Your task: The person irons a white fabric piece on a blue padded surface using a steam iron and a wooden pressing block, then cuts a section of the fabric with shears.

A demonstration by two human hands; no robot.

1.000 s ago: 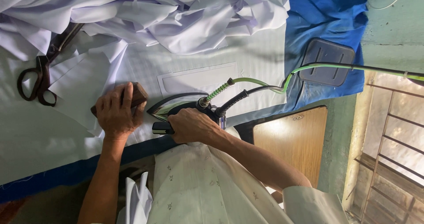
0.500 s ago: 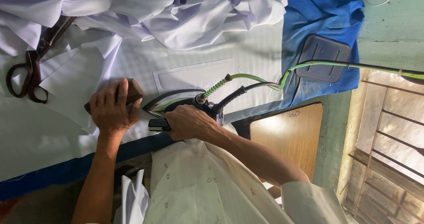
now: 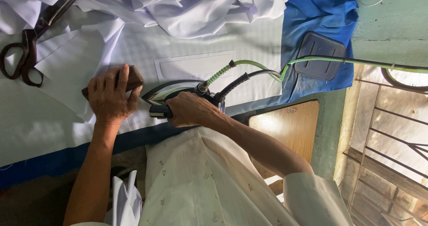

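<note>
My right hand (image 3: 189,110) is closed around the handle of the iron (image 3: 178,94). My left hand (image 3: 109,94) grips a brown wooden block (image 3: 133,79), pressing it on the white cloth (image 3: 67,70) beside the iron.

The left hand (image 3: 109,96) lies palm down with its fingers curled over a small dark block, knuckles up, and the bare forearm runs straight back toward the body. The right hand (image 3: 189,110) is closed in a fist around a handle. Its wrist is level, and the forearm angles back to a bent, sleeved elbow.
</note>
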